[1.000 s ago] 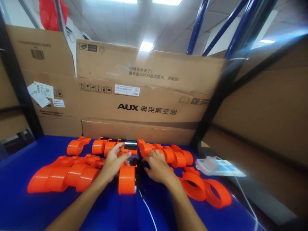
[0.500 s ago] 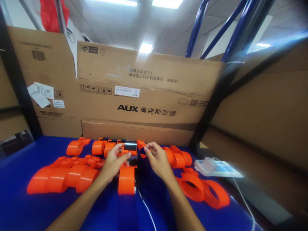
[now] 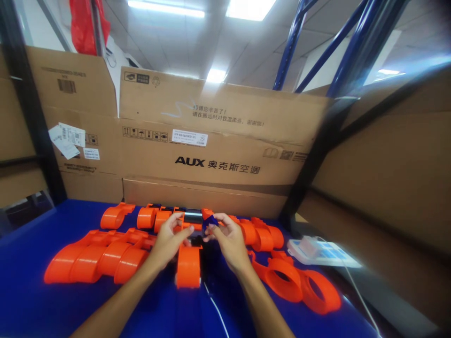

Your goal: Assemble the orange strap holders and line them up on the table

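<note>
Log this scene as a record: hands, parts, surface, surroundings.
left hand: thumb and fingers against device, grip unclear
right hand: fingertips holding blue piece
orange rings: both sides of device
surface: blue table
behind: cardboard, printed AUX
right side: white power strip
front: white cable

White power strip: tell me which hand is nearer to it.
Right. The right hand is to the left of the power strip, apart from it, with orange rings between; the left hand is farther left, beyond the right hand.
</note>
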